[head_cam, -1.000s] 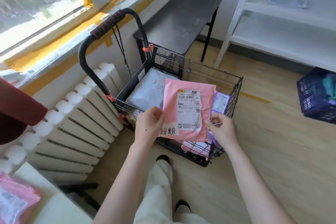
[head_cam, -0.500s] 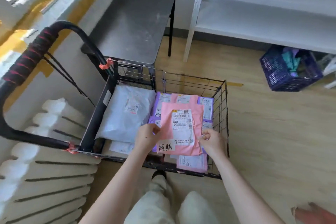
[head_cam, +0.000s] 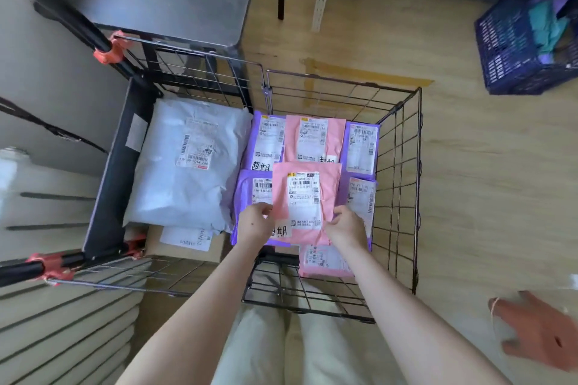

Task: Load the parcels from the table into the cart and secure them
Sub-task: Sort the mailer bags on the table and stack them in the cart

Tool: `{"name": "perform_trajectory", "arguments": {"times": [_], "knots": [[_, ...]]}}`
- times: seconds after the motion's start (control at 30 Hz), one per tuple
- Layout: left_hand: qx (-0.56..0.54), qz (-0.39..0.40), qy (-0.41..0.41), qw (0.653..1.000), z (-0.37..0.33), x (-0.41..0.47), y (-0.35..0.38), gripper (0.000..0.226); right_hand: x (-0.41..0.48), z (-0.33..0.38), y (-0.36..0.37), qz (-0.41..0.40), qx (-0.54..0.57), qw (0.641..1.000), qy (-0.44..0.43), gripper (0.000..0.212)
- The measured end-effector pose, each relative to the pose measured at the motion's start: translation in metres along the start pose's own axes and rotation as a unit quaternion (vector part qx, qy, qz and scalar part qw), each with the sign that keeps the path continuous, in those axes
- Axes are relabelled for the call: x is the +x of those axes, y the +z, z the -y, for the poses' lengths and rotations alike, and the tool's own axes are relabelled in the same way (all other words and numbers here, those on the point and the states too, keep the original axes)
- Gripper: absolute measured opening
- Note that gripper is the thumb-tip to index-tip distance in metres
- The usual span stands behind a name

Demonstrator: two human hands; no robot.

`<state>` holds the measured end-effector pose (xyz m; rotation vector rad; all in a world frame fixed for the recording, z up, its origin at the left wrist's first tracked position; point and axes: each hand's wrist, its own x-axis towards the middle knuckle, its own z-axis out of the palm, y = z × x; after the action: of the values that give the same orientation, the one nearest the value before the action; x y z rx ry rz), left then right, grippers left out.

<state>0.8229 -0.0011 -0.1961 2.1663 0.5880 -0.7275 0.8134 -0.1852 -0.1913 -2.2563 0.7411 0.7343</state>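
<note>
Fingers (head_cam: 266,209) of the left hand (head_cam: 255,225) and those of the right hand (head_cam: 345,228) curl over the near corners of a pink parcel (head_cam: 305,197), pinching its left and right edges as it comes to lie inside the wire cart (head_cam: 403,184), right of centre. Loading looks well advanced. A big grey-white parcel (head_cam: 184,166) fills the left half of the cart over a cardboard box (head_cam: 184,247). Four purple parcels (head_cam: 266,141) lie in the right half, with a second pink parcel (head_cam: 314,141) between the far two and a third pink one (head_cam: 325,259) near the rim. The held parcel overlaps several of these and is not yet let go. The worktop it came from is out of view, so I cannot tell how many are left. Securing seems undone, since no strap crosses the load and a black cord (head_cam: 47,128) hangs by the handle on the left. The held parcel lies roughly flat, label up, its long axis running near to far, the label's head at the far end and a handwritten tag (head_cam: 283,230) at its near left corner.
</note>
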Motion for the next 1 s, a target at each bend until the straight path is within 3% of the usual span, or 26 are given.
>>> {"name": "perform_trajectory", "arguments": {"times": [0.17,0.57,0.73,0.9,1.0], "knots": [[-0.009,0.009,0.010,1.000,0.001,0.021,0.016,0.030,0.024,-0.003,0.012,0.020,0.042,0.998,0.040,0.036],[0.050,0.048,-0.019,0.997,0.000,0.016,0.020,0.048,0.023,-0.012,0.008,0.053,0.066,0.992,0.098,0.049],[0.035,0.025,-0.030,0.999,-0.006,0.001,0.008,0.053,0.004,-0.004,-0.011,0.023,0.089,0.993,0.071,0.047],[-0.018,-0.027,0.006,0.999,-0.022,-0.029,-0.016,0.028,-0.030,0.013,-0.031,0.019,0.117,0.993,0.001,0.020],[-0.043,-0.064,0.035,0.996,-0.036,-0.054,-0.029,0.019,-0.052,0.025,-0.048,0.041,0.101,0.991,-0.072,0.018]]}}
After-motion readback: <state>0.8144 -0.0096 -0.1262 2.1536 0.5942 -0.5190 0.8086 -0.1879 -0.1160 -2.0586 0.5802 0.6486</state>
